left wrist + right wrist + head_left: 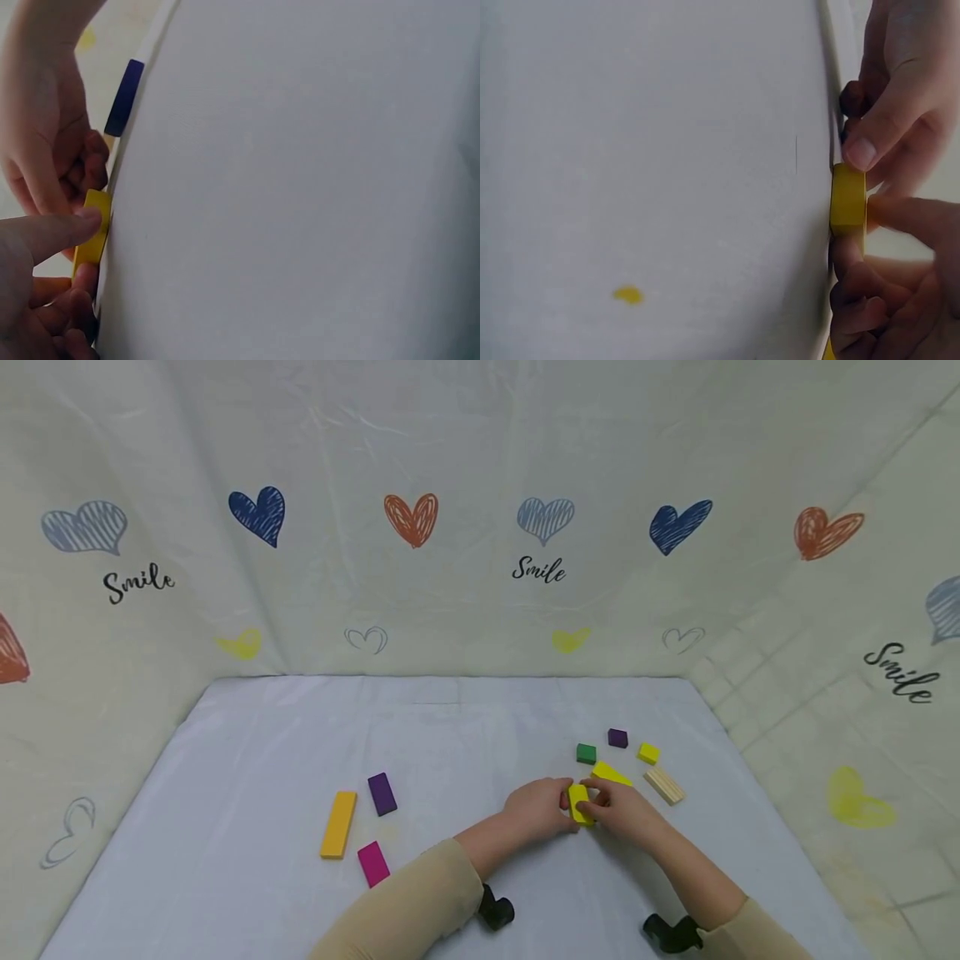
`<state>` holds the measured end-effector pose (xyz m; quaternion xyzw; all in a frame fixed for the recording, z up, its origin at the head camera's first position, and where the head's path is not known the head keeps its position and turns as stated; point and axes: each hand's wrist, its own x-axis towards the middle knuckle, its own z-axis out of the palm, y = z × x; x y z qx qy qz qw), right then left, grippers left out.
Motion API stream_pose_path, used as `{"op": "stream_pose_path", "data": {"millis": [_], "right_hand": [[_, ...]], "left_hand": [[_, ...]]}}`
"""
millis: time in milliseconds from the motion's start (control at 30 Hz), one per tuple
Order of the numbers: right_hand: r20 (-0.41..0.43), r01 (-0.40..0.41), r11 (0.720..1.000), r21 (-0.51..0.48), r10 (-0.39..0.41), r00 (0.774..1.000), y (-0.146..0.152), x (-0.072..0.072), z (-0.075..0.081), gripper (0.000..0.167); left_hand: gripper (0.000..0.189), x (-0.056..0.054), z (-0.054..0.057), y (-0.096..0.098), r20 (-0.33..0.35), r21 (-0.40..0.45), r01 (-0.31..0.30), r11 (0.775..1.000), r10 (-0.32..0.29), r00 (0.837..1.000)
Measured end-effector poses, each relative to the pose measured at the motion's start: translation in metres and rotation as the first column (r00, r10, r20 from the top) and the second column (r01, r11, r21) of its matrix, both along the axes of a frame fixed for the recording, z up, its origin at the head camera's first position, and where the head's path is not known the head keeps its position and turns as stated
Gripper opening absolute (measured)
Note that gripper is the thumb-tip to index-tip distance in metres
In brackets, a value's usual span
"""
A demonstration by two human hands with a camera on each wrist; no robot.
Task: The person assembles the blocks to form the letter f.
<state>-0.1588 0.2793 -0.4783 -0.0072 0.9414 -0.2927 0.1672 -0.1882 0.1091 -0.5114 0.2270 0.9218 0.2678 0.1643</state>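
Observation:
Both hands hold a small yellow block (578,804) between them at the right of the table. My left hand (534,810) has its fingertips at the block's left side. My right hand (624,810) pinches it from the right, thumb across its face. In the left wrist view a thumb lies over the yellow block (96,238), with a finger at its lower end. In the right wrist view fingertips of both hands meet at the yellow block (848,196). Another yellow block (611,773) lies just behind the right hand, partly hidden by it.
Behind the hands lie a green block (587,753), a purple block (618,738), a yellow cube (648,753) and pale wooden pieces (664,785). Leftward lie an orange block (339,825), a dark purple block (382,794) and a magenta block (373,863), close to the left sleeve.

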Motion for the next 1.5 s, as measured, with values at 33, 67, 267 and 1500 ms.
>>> {"op": "stream_pose_path", "data": {"millis": [33, 67, 267, 1500], "right_hand": [[0.002, -0.004, 1.0, -0.004, 0.004, 1.0, -0.001, 0.0, 0.001, 0.052], [0.005, -0.01, 1.0, -0.009, 0.01, 1.0, -0.002, 0.001, 0.001, 0.053], [0.011, -0.05, 0.997, -0.057, 0.051, 0.999, -0.008, 0.002, 0.006, 0.056], [0.058, -0.3, 0.909, -0.288, 0.329, 0.942, -0.108, -0.005, 0.006, 0.061]], "left_hand": [[0.06, 0.0, -0.001, -0.001, 0.0, 0.005, -0.001, 1.0, 0.001, 1.0], [0.061, 0.0, -0.001, -0.002, 0.0, 0.01, -0.001, 1.0, 0.001, 1.0], [0.069, 0.0, -0.001, -0.012, 0.0, 0.046, -0.009, 0.999, 0.009, 1.0], [0.069, 0.032, 0.026, -0.154, 0.058, 0.092, -0.062, 0.994, 0.057, 0.997]]}}
